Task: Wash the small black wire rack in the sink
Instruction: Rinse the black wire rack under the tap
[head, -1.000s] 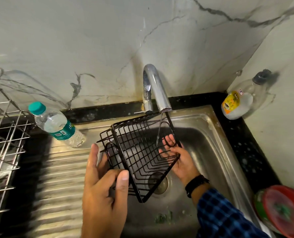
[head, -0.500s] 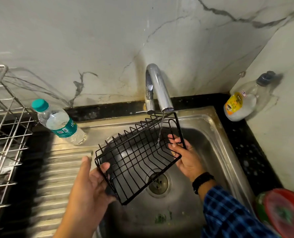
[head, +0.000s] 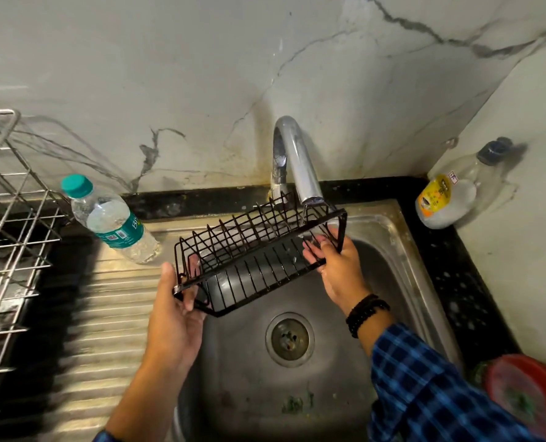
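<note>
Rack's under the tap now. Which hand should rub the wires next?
Right, probably. The right hand sits at the small black wire rack's end under the chrome tap's stream; the left hand supports the far end.

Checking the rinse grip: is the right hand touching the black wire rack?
Touching. The head view shows the right hand with fingers curled around the wire rack's right end, under the tap.

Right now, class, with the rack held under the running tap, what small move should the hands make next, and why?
Probably slide the black wire rack rightward under the tap. The thin stream strikes only its right end, near the right hand; the end gripped by the left hand sits clear of the water above the sink.
</note>
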`<action>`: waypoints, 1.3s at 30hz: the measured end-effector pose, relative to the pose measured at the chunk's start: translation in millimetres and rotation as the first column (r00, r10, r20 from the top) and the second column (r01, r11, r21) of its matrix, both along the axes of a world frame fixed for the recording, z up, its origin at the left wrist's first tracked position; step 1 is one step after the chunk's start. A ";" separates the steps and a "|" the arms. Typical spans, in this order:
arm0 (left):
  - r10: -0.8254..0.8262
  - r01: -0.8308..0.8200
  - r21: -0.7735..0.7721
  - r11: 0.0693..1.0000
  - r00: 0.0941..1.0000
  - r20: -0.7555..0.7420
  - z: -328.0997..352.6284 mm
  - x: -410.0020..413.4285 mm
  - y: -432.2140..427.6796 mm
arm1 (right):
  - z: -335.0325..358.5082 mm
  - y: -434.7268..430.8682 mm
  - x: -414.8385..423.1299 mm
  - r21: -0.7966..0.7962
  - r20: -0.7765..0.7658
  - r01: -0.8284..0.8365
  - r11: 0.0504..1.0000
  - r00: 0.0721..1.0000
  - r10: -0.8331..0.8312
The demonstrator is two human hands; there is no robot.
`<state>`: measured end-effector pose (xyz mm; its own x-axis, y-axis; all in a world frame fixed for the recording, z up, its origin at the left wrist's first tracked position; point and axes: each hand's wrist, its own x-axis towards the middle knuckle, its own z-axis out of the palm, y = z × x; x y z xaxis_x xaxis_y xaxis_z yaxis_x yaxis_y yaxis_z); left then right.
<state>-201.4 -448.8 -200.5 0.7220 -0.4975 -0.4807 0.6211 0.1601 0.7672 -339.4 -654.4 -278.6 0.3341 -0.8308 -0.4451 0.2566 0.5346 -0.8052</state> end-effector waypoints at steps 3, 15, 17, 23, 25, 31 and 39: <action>-0.027 0.027 -0.021 0.999 1.000 -0.011 -4.6 4.8 -9.9 | 0.3 2.7 -0.6 0.195 0.143 0.112 0.974 0.980 -0.141; -0.220 0.189 -0.221 0.957 0.968 -0.124 -60.8 -3.8 -61.7 | 10.0 -5.1 -36.7 0.388 0.126 0.093 0.917 0.980 -0.153; -0.207 0.175 -0.236 0.956 0.971 -0.118 -67.1 -6.5 -69.5 | 14.4 -5.4 -46.0 0.400 0.099 0.064 0.914 0.989 -0.113; -0.227 0.200 -0.233 0.952 0.969 -0.098 -75.3 -12.5 -82.5 | 23.6 -1.4 -100.0 0.419 0.177 0.212 0.883 0.935 -0.308; -0.228 0.198 -0.234 0.952 0.968 -0.108 -80.7 -16.6 -83.5 | 33.7 -1.8 -117.0 0.394 0.156 0.277 0.876 0.920 -0.360; -0.330 0.288 -0.204 0.936 0.919 -0.217 -79.1 -16.2 -101.9 | 59.4 9.8 -131.2 0.069 -0.218 0.167 0.984 0.965 -0.148; -0.451 0.419 -0.167 0.892 0.833 -0.321 -68.1 -12.5 -120.3 | 76.6 34.6 -138.1 0.015 -0.286 0.276 0.961 0.922 -0.260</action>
<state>-213.9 -569.0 -268.5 0.2187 -0.7721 -0.5967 0.8621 -0.1335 0.4888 -477.5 -619.8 -202.0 -0.0414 -0.8442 -0.5345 0.1660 0.5217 -0.8368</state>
